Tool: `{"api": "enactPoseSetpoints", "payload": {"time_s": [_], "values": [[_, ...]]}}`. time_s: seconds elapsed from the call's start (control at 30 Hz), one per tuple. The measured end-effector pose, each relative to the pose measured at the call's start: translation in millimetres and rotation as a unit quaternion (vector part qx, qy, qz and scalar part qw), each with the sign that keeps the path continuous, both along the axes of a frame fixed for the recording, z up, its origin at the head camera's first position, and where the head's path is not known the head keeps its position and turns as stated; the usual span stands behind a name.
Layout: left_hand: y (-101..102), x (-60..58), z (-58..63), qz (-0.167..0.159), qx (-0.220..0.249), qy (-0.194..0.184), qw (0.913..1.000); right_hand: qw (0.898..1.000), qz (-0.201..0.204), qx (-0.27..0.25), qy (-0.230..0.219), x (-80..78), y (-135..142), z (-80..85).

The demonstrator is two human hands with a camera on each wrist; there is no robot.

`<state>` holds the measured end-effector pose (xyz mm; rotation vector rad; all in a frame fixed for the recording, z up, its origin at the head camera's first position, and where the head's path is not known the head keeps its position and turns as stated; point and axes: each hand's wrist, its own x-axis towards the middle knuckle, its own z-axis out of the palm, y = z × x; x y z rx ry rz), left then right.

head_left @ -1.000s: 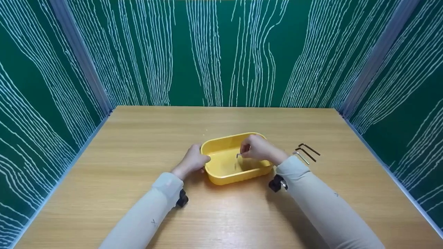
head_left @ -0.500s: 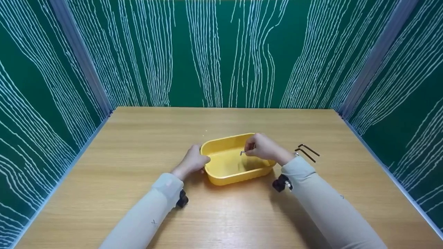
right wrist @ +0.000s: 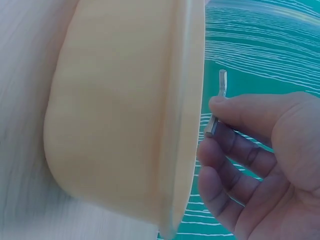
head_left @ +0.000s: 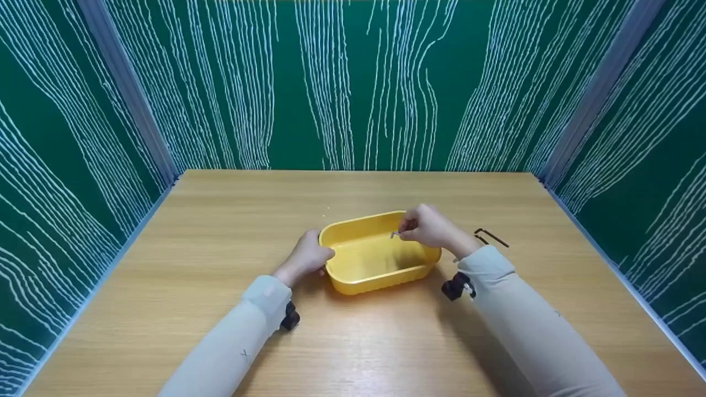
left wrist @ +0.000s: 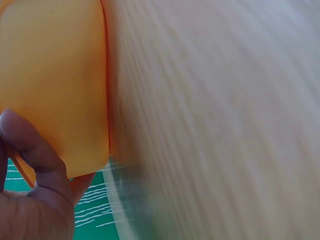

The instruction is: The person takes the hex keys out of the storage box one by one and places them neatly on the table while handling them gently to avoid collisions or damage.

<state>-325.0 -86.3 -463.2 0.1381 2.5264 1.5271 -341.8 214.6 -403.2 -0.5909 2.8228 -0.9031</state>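
A yellow plastic bin [head_left: 358, 284] stands on the table. My left hand [head_left: 305, 257] grips its left end, thumb [left wrist: 35, 142] over the rim and the other fingers outside. My right hand [head_left: 430, 226] is over the bin's right end and pinches a small silver hex key [head_left: 395, 234] between thumb and fingers. In the right wrist view the hex key [right wrist: 223, 82] is just above the rim, its bent end sticking out past the thumb. No other object shows on the visible part of the bin's floor.
Right of the bin, black hex keys [head_left: 493, 237] lie on the wooden table [head_left: 353, 342], partly covered by my right forearm. Green walls [head_left: 375, 82] with white wavy lines close off the back and both sides. A small camera sits on each wrist.
My right hand has moved up and to the right with the hex key, from inside the bin to above its rim. The forearm now covers the silver hex key on the table. Left hand unmoved.
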Motion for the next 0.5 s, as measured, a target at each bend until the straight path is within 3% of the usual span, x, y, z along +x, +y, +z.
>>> {"api": "enactPoseSetpoints", "payload": {"time_s": [0.5], "values": [[0,1.3,2.5,-0.003,0.001,-0.007,1.0,0.999,-0.023,-0.021,-0.009,-1.0,27,0.8]]}}
